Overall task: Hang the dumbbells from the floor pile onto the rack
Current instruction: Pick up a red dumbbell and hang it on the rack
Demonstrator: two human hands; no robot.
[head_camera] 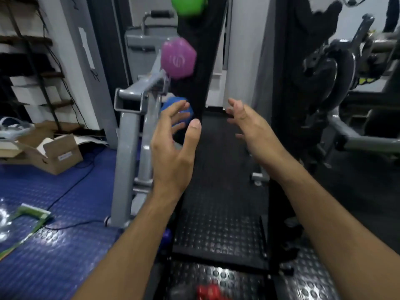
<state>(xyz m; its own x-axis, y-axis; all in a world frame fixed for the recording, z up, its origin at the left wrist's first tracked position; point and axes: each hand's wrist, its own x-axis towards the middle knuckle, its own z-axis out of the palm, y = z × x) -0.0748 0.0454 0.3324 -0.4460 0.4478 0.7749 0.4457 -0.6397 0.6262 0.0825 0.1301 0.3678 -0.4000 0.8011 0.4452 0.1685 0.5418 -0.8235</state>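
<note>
Now both your hands are empty, fingers spread: left hand (173, 148) just before the blue hexagonal dumbbell (176, 113) hanging on the tall black rack (203, 61). Next, reach down for the red dumbbell (208, 292) on the floor.

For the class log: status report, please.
Both hands open, left hand, right hand. Blue dumbbell, purple, green on rack. Red dumbbell on floor.

Blue studded floor mat (65, 245) spreads left, strewn with open cardboard boxes (54, 154) and a trailing black cable (71, 189). Black rubber matting (218, 224) runs ahead. White walls (240, 61), dark shelving (32, 68) far left, grey gym machine frame (127, 148).
</note>
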